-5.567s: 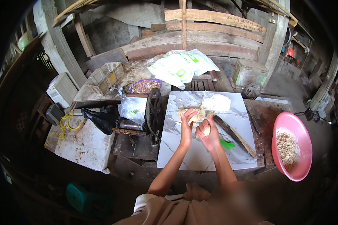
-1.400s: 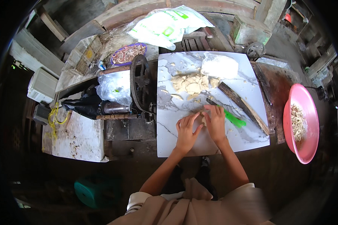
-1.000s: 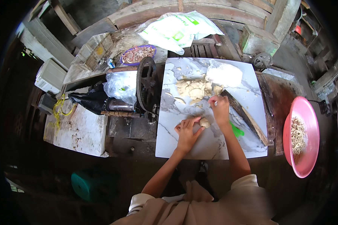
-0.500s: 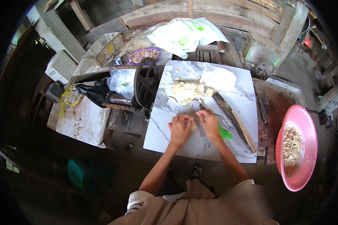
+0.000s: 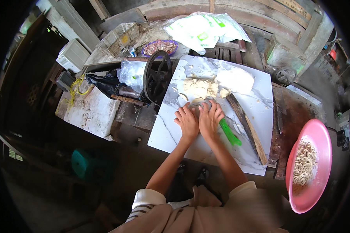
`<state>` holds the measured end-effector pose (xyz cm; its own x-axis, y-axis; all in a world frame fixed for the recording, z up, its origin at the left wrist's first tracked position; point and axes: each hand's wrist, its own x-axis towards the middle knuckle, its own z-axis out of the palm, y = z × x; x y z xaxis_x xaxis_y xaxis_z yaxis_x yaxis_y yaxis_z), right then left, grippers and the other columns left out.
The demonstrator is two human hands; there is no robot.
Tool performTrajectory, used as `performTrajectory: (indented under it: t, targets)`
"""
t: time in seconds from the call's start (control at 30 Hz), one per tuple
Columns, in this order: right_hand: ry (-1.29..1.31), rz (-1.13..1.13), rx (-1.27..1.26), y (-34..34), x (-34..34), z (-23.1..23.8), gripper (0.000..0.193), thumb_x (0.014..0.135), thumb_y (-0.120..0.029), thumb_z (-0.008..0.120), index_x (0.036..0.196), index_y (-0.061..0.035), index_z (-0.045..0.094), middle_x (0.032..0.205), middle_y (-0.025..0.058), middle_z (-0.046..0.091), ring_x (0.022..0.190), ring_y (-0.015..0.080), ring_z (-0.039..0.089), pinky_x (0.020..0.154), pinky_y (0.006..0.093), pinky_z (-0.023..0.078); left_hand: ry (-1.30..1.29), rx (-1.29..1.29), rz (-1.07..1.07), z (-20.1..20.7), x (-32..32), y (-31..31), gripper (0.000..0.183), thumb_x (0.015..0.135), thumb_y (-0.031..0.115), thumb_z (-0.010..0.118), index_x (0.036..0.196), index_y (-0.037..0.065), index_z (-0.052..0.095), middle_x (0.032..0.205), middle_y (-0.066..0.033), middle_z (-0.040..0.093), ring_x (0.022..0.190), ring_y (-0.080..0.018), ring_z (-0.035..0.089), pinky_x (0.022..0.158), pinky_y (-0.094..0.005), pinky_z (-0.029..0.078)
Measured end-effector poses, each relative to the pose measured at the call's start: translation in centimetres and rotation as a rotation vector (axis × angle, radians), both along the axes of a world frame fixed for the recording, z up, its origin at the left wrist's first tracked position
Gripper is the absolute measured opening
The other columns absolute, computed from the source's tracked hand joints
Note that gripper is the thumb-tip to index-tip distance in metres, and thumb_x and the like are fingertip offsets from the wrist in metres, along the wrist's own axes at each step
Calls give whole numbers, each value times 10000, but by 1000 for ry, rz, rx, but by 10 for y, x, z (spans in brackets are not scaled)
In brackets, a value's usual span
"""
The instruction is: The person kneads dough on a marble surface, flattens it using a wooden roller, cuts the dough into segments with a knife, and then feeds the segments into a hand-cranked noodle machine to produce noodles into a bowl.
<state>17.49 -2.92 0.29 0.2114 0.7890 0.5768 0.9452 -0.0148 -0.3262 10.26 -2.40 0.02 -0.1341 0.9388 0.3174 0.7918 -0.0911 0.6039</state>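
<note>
Side by side on the marble-patterned board [image 5: 171, 136], my left hand [image 5: 187, 123] and my right hand [image 5: 209, 119] lie palms down with fingers spread, thumbs close together. Anything under the palms is hidden. Just beyond the fingertips sits a broken heap of pale dough [image 5: 200, 88], with loose crumbs around it. A bright green handle-like thing [image 5: 230, 133] sticks out beside my right hand; its other end is covered by that hand. Further right, a long dark wooden stick [image 5: 247, 128] lies slanted across the board.
White powdery mass in a clear bag [image 5: 235, 80] rests at the board's far right. Left of the board stands a dark spoked wheel [image 5: 147, 79]. A pink basin [image 5: 324, 167] with thin pale strips is at right. White sacks [image 5: 206, 31] and a purple basket [image 5: 175, 48] lie behind.
My hands came together and moved slightly forward, going from fingertips pinching a small dough piece to lying flat. That piece no longer shows. More of the green thing is visible.
</note>
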Motion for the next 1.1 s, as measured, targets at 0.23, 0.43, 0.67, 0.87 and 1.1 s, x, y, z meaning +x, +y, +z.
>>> performTrajectory:
  t: [0.23, 0.43, 0.67, 0.87, 1.1]
  targets:
    - [-55, -43, -59, 4, -5, 3, 322, 821, -245, 588, 1094, -90, 518, 1249, 93, 400, 1153, 269, 339, 878, 455, 272, 151, 27, -32, 7, -5, 6, 383, 865, 229, 476, 1205, 58, 429, 1055, -133, 453, 980, -289, 389, 791, -443, 265]
    - [-51, -94, -86, 13, -7, 5, 315, 827, -219, 571, 1107, -84, 518, 1221, 93, 421, 1134, 271, 364, 872, 438, 282, 223, 50, -123, 9, -8, 20, 354, 864, 213, 479, 1182, 61, 442, 1060, -110, 460, 981, -273, 402, 808, -453, 277]
    - [12, -129, -69, -33, 20, 20, 321, 799, -180, 593, 1096, -82, 521, 1127, 93, 470, 1067, 280, 413, 851, 435, 310, 115, 127, -385, 19, -14, 10, 308, 883, 191, 472, 1174, 89, 461, 1113, -102, 458, 1079, -270, 393, 900, -493, 256]
    - [-12, -162, -237, -75, 56, 11, 385, 714, -138, 619, 1077, -59, 516, 997, 93, 496, 973, 282, 458, 803, 427, 360, -39, 198, -947, 26, 19, -17, 350, 801, 94, 545, 1146, 72, 490, 1176, -82, 490, 1168, -256, 416, 983, -425, 295]
    - [97, -30, -41, -96, 73, 33, 356, 681, -85, 633, 1023, -49, 541, 930, 110, 526, 866, 295, 518, 731, 404, 434, -42, 166, -936, 35, 48, -29, 378, 746, 39, 568, 1117, 63, 501, 1144, -95, 518, 1147, -300, 434, 968, -434, 322]
